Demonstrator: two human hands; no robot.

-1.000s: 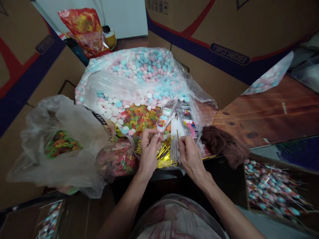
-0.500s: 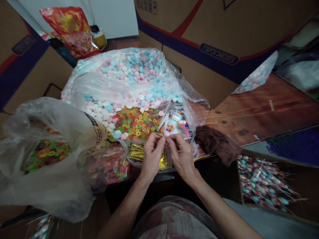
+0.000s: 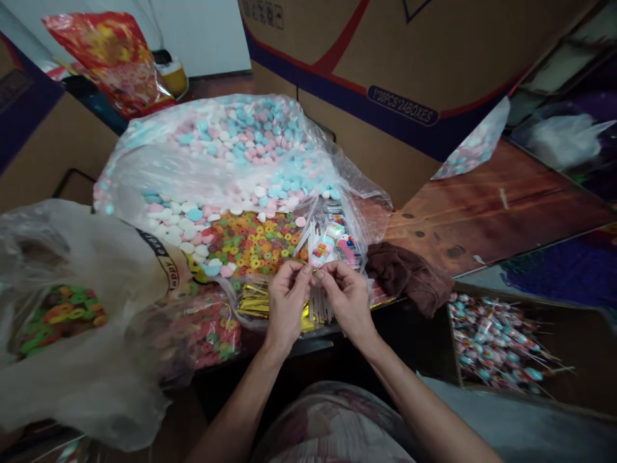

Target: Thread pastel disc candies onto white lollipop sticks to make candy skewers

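Near the middle of the front edge of the reddish-brown wood-look worktop, the left hand and the right hand meet, thumb and forefinger of each pinching the gathered lower end of a small clear-wrapped packet of pastel candy, which stands upright above the fingertips; a speck of gold shows between them. Below and behind the hands lie a bundle of thin white sticks and, by the front edge to the left, a pile of shiny gold twist ties. Just beyond is a heap of multicoloured ring-shaped candies, backed by a large clear plastic bag of round pink, white and blue candies. A crumpled dark brown cloth lies at the front edge, right of the hands. Beyond that edge, lower right, an open brown cardboard box holds many clear-wrapped candies on sticks. A glossy red and yellow plastic bag stands toward the worktop's back left corner
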